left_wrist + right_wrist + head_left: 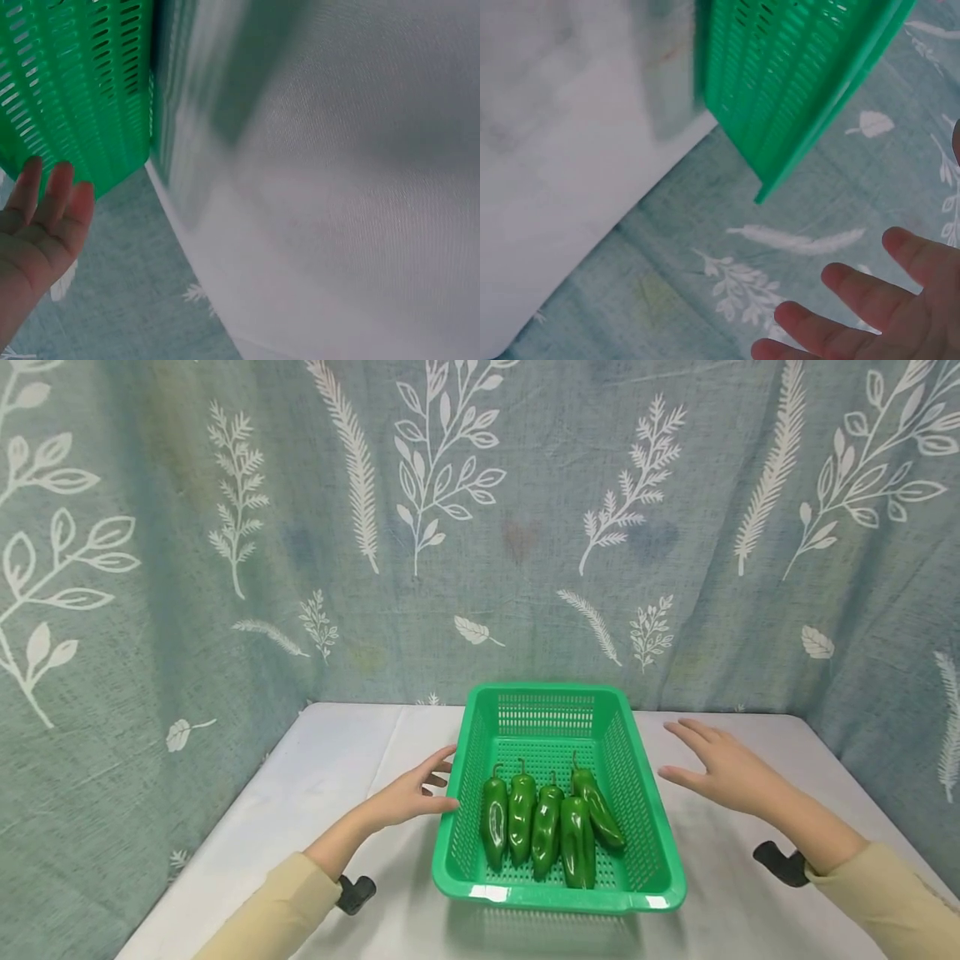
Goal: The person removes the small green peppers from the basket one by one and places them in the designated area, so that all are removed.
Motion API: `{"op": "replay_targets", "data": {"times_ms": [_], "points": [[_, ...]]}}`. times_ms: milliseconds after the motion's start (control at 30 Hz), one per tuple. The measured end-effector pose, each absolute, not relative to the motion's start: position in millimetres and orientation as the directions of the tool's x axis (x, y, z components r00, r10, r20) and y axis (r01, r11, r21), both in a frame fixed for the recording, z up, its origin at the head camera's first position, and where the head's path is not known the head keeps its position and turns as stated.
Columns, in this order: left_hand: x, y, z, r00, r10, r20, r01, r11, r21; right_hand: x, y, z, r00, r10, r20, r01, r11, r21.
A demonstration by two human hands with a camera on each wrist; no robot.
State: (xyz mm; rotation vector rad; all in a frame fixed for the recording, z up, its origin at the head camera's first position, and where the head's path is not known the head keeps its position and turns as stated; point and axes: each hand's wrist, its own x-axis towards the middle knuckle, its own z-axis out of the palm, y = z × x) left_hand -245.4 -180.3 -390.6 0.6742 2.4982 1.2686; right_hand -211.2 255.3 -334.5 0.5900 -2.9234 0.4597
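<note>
The left hand, its fingers spread, is at the left rim of the green basket; whether they touch, I cannot tell. The basket stands on the white table, five green peppers inside. Apart from its right side hovers the right hand, fingers spread wide.

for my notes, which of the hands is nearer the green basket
Left. The left hand is close by the green basket, on its left; the right hand is apart from it, farther off on its right.
</note>
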Motion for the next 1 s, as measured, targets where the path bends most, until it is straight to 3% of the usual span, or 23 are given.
{"op": "replay_targets", "data": {"times_ms": [733, 1000], "points": [[-252.8, -176.7, -399.1, -0.86, 0.509, -0.032, 0.258, 0.488, 0.834, -225.1, 227.3, -307.3, -0.917, -0.379, 0.122, -0.395, 0.83, -0.393], [-253.3, -175.7, -399.4, -0.864, 0.502, -0.033, 0.257, 0.495, 0.83, -236.4, 208.1, -300.3, -0.925, -0.377, 0.038, -0.333, 0.762, -0.556]]}}
